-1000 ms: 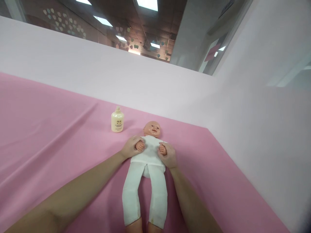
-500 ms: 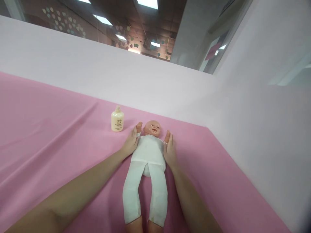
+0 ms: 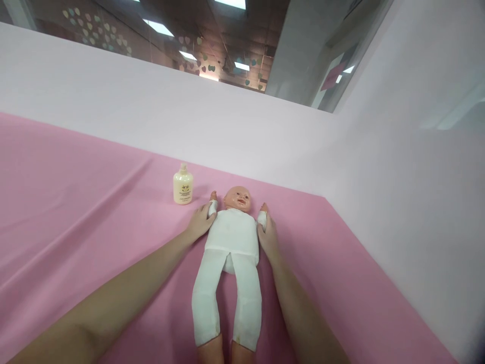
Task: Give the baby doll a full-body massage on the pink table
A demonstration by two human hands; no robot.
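A baby doll [image 3: 231,237] in white top and white leggings lies on its back on the pink cloth [image 3: 83,212], head away from me. Both its arms are raised beside the head. My left hand [image 3: 199,222] is closed round the doll's arm on the left side, just below its small hand. My right hand [image 3: 268,233] holds the doll's other arm on the right side, fingers wrapped along the sleeve. My forearms run along either side of the doll's body and legs.
A small cream bottle [image 3: 183,185] with a narrow cap stands upright on the cloth, left of the doll's head. A pale wall [image 3: 212,121] rises behind the cloth and another at the right. Folds crease the cloth at the left.
One second ago I held the doll's hands over its chest. Both arms have since been swung up and outward beside its head, and my hands slid slightly lower on them.
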